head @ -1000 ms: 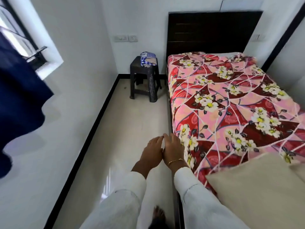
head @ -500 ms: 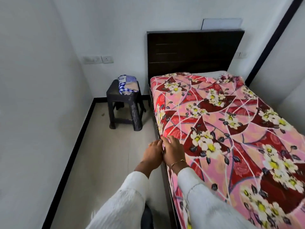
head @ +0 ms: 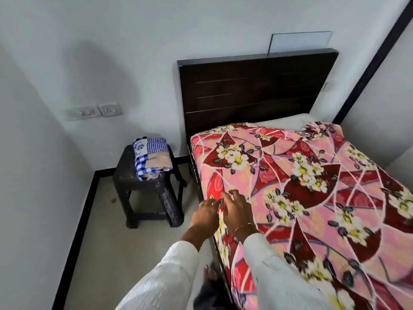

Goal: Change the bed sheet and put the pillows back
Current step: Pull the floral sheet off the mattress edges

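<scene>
A pink and red floral bed sheet (head: 312, 198) covers the mattress. At the head a strip of bare white mattress (head: 283, 121) shows, where the sheet lies bunched at the far right corner. My left hand (head: 206, 214) and my right hand (head: 238, 210) meet at the bed's left edge. My right hand lies flat on the sheet with its fingers spread. My left hand touches the sheet's hanging side, fingers fairly straight. No pillow is in view.
A dark wooden headboard (head: 257, 90) stands against the back wall. A black stool (head: 147, 186) beside the bed carries folded blue-checked cloth (head: 152, 157). White walls close in at left and right. A narrow floor strip (head: 125, 253) runs along the bed.
My view and both hands have travelled along the bed's left edge toward the headboard. The beige pillow seen at the lower right a second ago has left the view.
</scene>
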{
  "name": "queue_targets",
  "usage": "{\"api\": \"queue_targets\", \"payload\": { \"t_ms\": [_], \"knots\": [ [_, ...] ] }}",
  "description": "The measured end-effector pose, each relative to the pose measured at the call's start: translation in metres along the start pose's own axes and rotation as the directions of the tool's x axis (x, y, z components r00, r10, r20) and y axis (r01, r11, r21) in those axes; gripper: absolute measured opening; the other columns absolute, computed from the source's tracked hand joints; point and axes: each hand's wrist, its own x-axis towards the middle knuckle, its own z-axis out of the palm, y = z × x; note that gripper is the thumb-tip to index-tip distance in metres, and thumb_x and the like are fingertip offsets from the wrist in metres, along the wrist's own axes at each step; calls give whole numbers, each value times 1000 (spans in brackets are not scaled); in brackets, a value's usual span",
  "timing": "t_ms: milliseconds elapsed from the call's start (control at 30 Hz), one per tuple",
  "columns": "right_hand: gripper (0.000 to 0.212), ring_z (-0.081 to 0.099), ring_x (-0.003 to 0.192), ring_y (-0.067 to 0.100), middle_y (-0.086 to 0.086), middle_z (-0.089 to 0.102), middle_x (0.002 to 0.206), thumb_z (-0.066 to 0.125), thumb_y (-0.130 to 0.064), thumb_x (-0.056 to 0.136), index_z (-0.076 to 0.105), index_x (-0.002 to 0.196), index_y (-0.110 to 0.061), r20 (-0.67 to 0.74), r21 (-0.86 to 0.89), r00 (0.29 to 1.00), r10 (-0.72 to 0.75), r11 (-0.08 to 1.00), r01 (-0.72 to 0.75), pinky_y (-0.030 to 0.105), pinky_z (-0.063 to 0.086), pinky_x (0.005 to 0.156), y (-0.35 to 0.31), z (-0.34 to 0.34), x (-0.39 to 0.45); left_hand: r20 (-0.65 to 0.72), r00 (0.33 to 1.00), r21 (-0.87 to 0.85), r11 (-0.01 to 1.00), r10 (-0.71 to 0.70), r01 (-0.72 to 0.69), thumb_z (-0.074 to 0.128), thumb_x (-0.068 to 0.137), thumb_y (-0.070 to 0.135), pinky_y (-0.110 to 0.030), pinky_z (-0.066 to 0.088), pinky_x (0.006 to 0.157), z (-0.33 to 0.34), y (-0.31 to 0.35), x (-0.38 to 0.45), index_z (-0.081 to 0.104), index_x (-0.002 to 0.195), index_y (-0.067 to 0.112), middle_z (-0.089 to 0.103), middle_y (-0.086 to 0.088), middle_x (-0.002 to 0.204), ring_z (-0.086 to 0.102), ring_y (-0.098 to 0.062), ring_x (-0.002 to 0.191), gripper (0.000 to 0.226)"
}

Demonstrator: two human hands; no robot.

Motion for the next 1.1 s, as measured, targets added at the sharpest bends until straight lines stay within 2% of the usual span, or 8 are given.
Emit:
{"api": "queue_targets", "payload": {
  "t_ms": [133,267,400,500,767,900,1000,1100],
  "knots": [
    [45,62,94,42,23,64,109,70,0,67,65,111,-5,25,58,999,32,998,-33,48,53,70,19,38,114,25,999,25,999,33,-34,39,95,13,-33,34,104,-14,-35,106,40,137,11,41,-8,141,37,-25,129,42],
    [44,52,113,39,20,56,124,55,-5,83,55,126,-10,38,85,999,8,996,-11,45,46,89,29,66,213,85,996,35,999,-31,28,39,94,10,-35,35,105,-30,-70,206,37,140,13,38,-6,144,35,-24,132,46],
    [36,62,94,38,19,64,105,67,-9,73,66,108,-9,107,35,994,-22,999,19,46,54,76,39,106,297,92,990,-2,994,-111,111,42,93,13,-35,40,101,-33,-107,290,40,137,16,43,-3,138,39,-24,129,44],
    [47,68,71,26,8,69,85,87,-18,45,72,90,-18,198,-18,980,-10,1000,14,36,57,56,43,144,351,124,981,-2,989,-148,150,43,93,15,-36,42,97,-31,-138,349,41,136,19,44,-2,136,39,-23,128,44],
    [56,71,72,24,7,72,89,93,-17,33,74,86,-21,311,8,950,-7,1000,5,34,56,52,58,264,487,169,964,10,978,-205,206,46,94,22,-31,41,98,0,-228,491,39,137,20,48,-1,135,47,-20,122,43],
    [72,56,115,38,15,59,126,91,-25,48,66,115,-19,415,-106,910,-4,993,53,55,49,86,61,308,538,154,956,4,968,-248,250,44,92,20,-34,45,96,9,-266,537,45,130,17,52,-4,129,51,-23,116,38],
    [83,48,125,37,12,52,136,85,-45,47,60,123,-25,409,-223,912,-2,970,102,70,32,90,66,328,547,149,945,-102,946,-291,307,48,89,14,-36,45,95,15,-282,556,48,128,13,54,-6,125,50,-25,115,39],
    [74,34,132,36,8,44,142,82,-42,56,58,125,-30,362,-222,931,-40,967,128,71,19,99,69,339,542,172,940,-149,936,-294,320,47,91,16,-35,43,95,26,-291,564,47,130,10,55,-8,124,50,-26,116,39]
  ]
}}
